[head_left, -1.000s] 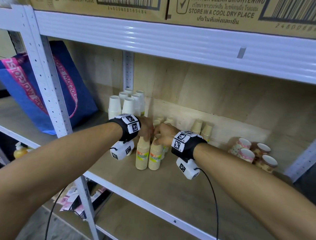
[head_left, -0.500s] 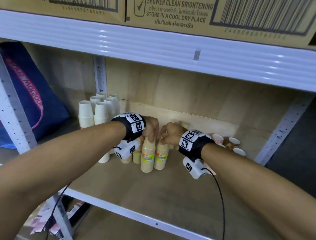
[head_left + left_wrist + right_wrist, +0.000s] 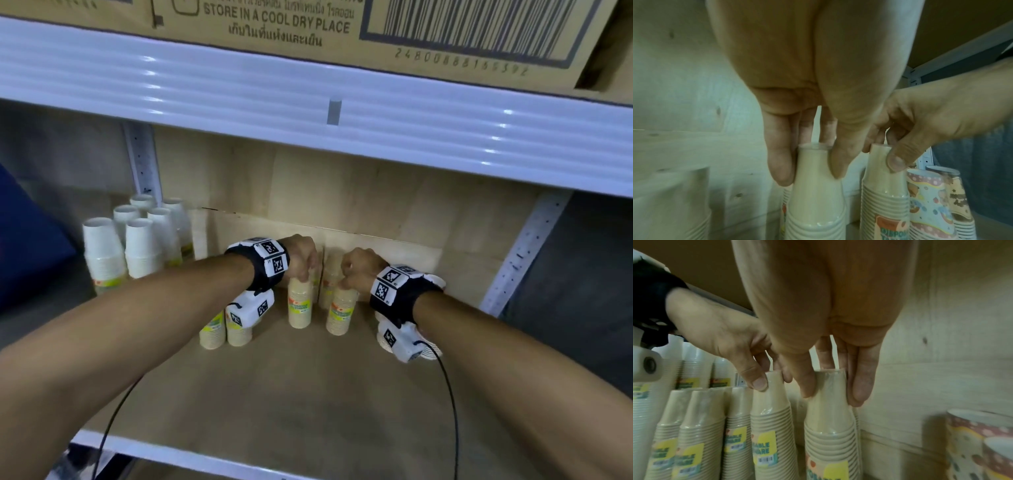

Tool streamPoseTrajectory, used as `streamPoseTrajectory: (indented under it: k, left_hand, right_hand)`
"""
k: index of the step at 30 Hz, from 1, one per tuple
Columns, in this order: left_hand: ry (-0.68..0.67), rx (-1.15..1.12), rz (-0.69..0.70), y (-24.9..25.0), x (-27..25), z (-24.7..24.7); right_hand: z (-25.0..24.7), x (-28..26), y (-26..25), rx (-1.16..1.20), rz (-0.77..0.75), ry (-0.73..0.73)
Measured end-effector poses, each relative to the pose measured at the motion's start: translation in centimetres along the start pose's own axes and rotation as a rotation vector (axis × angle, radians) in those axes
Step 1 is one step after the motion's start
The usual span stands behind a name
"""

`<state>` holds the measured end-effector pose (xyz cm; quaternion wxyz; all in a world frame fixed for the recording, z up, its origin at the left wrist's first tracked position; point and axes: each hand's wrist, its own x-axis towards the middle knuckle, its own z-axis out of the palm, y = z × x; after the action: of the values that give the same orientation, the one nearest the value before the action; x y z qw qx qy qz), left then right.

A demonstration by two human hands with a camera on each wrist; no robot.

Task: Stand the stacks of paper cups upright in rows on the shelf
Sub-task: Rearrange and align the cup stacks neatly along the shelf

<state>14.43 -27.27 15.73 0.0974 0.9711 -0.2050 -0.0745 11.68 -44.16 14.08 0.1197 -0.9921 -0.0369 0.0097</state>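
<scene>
We pinch two tan cup stacks by their narrow tops, left hand point(image 3: 301, 257) on one stack point(image 3: 300, 303), right hand point(image 3: 356, 270) on the other point(image 3: 339, 310), both upright mid-shelf point(image 3: 308, 394) (light, crushable, probably tippy).

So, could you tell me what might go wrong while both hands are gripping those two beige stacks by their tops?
The left hand and right hand each pinch only the top of a tall stack: the left stack and the right stack. Either could tip, perhaps against the patterned cups nearby. The film wrap may slip under the fingers.
</scene>
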Motion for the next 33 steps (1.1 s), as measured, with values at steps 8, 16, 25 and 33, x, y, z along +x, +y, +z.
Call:
streamPoseTrajectory:
  k: [8, 16, 25, 33]
  left_hand:
    - [0.021, 0.002, 0.012, -0.1, 3.1, 0.7]
    - [0.035, -0.021, 0.028, -1.0, 5.1, 1.3]
    - [0.02, -0.048, 0.036, -1.6, 6.3, 1.6]
    - [0.023, -0.081, 0.026, -1.7, 6.9, 2.2]
  right_hand:
    - [1.1, 3.7, 3.0, -0.047, 0.099, 0.039]
    - [2.0, 7.1, 4.3, -0.073, 0.102, 0.069]
    - [2.7, 9.1, 5.5, -0.026, 0.097, 0.084]
    - [2.9, 9.8, 5.9, 0.034, 0.119, 0.111]
